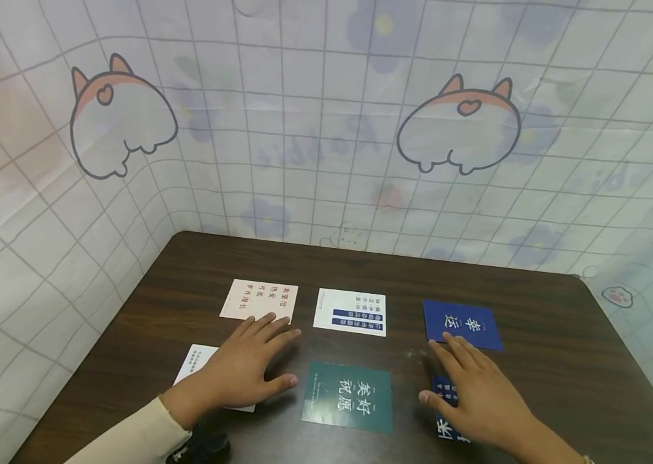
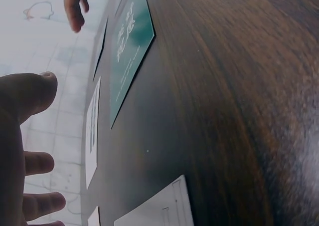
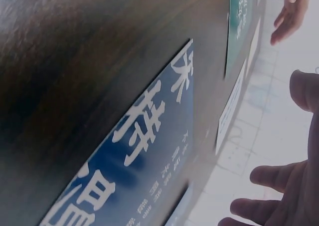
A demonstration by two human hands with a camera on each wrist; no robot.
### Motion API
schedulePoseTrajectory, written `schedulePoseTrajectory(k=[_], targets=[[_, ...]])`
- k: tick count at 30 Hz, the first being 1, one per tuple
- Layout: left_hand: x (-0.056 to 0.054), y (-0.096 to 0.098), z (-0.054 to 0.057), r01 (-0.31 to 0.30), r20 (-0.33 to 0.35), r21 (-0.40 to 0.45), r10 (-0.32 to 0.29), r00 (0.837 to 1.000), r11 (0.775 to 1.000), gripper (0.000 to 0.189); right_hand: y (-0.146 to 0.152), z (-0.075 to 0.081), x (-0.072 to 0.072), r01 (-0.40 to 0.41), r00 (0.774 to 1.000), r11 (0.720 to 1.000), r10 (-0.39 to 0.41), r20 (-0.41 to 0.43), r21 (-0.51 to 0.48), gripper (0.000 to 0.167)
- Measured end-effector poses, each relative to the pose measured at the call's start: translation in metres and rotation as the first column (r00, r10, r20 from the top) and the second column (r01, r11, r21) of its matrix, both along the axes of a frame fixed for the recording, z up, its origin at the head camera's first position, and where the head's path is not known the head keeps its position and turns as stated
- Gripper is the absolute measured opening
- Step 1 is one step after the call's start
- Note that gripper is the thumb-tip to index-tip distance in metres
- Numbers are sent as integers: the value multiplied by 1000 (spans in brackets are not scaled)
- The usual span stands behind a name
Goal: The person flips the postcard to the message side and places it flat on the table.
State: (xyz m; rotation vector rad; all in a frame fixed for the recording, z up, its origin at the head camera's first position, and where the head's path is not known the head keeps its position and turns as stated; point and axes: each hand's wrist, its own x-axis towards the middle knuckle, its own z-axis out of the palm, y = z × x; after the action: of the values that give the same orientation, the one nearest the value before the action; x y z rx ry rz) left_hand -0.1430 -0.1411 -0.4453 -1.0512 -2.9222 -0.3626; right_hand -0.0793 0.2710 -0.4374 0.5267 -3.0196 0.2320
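Observation:
My left hand (image 1: 245, 364), fingers spread and straight, hovers over a white card (image 1: 194, 361) at the near left, hiding much of it. Its fingertips overlap the lower edge of a pale card with red writing (image 1: 259, 299). My right hand (image 1: 480, 393), also spread, is above a dark blue card with large white characters (image 3: 144, 131). Those fingertips reach the lower edge of another blue card (image 1: 460, 322). Between the hands lies a green card (image 1: 348, 397) with white characters. Behind it is a white card with blue bands (image 1: 351, 312). Neither hand holds anything.
The cards lie flat in two rows on a dark wood table (image 1: 558, 341). A black object (image 1: 201, 446) shows at the left wrist. A white grid-patterned curtain (image 1: 315, 129) with cartoon animals hangs behind the table and along its sides.

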Motion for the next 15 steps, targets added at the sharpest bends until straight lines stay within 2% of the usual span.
schedulePoseTrajectory(k=[9, 15], targets=[[0, 3, -6, 11, 5, -19, -10, 1000, 1000, 74, -5, -4, -1, -15, 1000, 1000, 15, 10, -16, 85], [1, 5, -6, 24, 20, -14, -24, 1000, 1000, 75, -11, -4, 1, -30, 999, 999, 31, 14, -32, 83]])
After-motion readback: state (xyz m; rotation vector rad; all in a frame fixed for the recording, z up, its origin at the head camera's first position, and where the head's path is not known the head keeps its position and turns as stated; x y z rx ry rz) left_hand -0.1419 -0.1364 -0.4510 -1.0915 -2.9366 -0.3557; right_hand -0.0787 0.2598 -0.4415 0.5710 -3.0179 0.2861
